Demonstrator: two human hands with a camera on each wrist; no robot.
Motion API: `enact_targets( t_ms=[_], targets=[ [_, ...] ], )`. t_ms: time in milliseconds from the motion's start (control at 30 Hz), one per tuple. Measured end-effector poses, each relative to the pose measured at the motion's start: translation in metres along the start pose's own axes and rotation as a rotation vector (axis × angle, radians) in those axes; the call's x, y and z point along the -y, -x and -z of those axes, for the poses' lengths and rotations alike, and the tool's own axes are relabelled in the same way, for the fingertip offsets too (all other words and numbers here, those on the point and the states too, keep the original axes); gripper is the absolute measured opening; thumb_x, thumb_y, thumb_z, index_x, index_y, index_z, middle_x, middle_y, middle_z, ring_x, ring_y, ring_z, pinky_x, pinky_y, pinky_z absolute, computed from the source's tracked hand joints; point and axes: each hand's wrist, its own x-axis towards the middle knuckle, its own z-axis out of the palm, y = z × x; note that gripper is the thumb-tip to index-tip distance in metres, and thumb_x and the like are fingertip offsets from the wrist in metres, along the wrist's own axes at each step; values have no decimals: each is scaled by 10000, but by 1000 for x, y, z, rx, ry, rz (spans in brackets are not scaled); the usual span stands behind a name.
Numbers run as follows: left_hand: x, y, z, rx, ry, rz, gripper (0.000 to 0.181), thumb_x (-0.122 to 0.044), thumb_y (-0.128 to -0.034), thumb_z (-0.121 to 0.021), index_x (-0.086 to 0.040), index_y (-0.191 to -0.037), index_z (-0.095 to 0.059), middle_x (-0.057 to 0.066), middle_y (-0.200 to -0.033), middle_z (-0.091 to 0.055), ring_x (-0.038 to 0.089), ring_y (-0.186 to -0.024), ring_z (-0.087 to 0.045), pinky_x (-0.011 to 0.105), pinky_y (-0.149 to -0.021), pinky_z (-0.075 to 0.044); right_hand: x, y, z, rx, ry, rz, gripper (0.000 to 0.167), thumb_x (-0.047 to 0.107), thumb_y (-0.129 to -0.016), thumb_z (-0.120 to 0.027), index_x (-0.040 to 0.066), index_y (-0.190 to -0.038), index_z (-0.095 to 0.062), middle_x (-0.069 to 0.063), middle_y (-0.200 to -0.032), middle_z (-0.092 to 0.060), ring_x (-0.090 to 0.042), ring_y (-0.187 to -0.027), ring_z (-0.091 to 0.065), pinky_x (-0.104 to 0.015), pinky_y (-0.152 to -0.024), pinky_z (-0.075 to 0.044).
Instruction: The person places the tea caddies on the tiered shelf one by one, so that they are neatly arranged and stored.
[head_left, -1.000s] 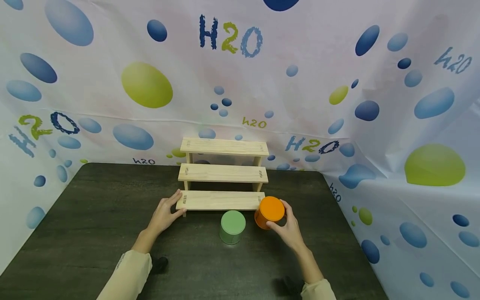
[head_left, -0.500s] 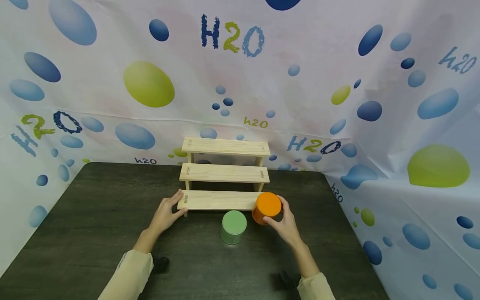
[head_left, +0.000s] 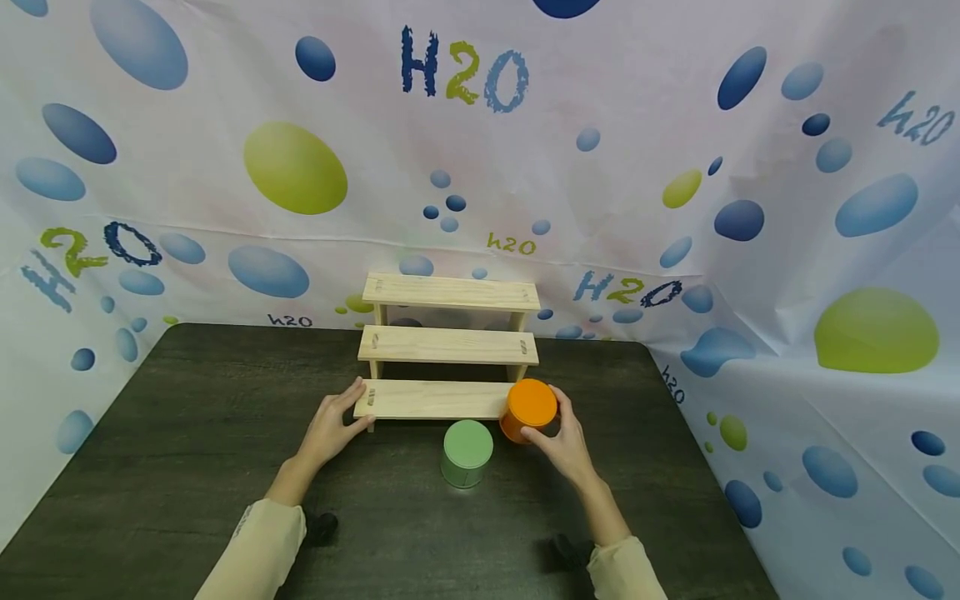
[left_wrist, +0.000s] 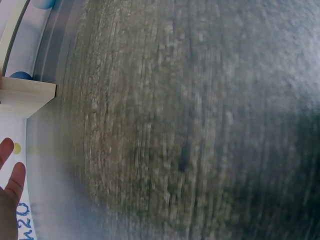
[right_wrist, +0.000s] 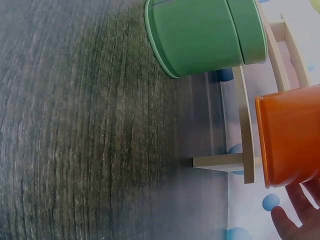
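Our left hand (head_left: 328, 429) against the bottom step (head_left: 431, 400), fingers extended, our right hand (head_left: 566, 446) grasping the orange can (head_left: 531, 403), thumb nearest us, green can (head_left: 467, 454) between, on the worktop (head_left: 427, 550)

All readable lettering stands on the patterned backdrop (head_left: 585, 50). A large "H2O" (head_left: 462, 79) is high in the middle, another "H2O" (head_left: 72, 250) at left, a third "H2O" (head_left: 625, 291) lower right. Smaller "h2o" prints stand mid-centre (head_left: 511, 244), low left (head_left: 289, 322), upper right (head_left: 917, 123) and beside the worktop's (head_left: 150, 433) right edge (head_left: 672, 385). Marks on the left sleeve (head_left: 258, 542) are too small to read.
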Motion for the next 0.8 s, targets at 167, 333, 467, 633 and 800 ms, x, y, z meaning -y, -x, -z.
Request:
enact_targets(
  t_ms=[167,333,467,633,800],
  targets=[
    [0,-1,0,23,13,26,637,-202,-797,-707,44,-1320,-439,185,-1399,-376,396,-1076,-452,546,-847,-406,-18,-4,-5,-14,13,5,783,67,-734,-756,-25,-1365,-302,-212,-1277,-471,-316,-1117,-482,-499,-950,-375],
    [1,0,0,33,18,30,642,-209,-798,-706,39,-1325,-436,187,-1403,-370,391,-1092,-444,545,-855,-402,-20,-5,-6,-20,-1,22,787,78,-737,-754,-26,-1368,-295,-224,-1277,-464,-339,-1118,-475,-528,-943,-370],
    [1,-1,0,28,17,21,644,-208,-793,-709,45,-1320,-439,191,-1400,-371,394,-1089,-447,548,-857,-400,-21,-6,-8,-22,15,11,775,67,-744,-748,-41,-1365,-297,-232,-1285,-461,-346,-1129,-474,-522,-951,-369],
    [2,-1,0,24,11,16,646,-207,-790,-712,45,-1319,-440,190,-1398,-372,395,-1084,-451,548,-852,-404,1,-2,-9,-4,27,19,744,6,-745,-726,-120,-1334,-289,-293,-1250,-455,-407,-1102,-472,-546,-934,-367],
    [1,-1,0,35,16,23,649,-211,-796,-707,42,-1326,-431,188,-1405,-363,395,-1095,-443,552,-860,-398,16,-1,-8,-1,9,-4,739,8,-758,-714,-128,-1338,-278,-307,-1265,-438,-420,-1127,-454,-552,-958,-342]
  ],
)
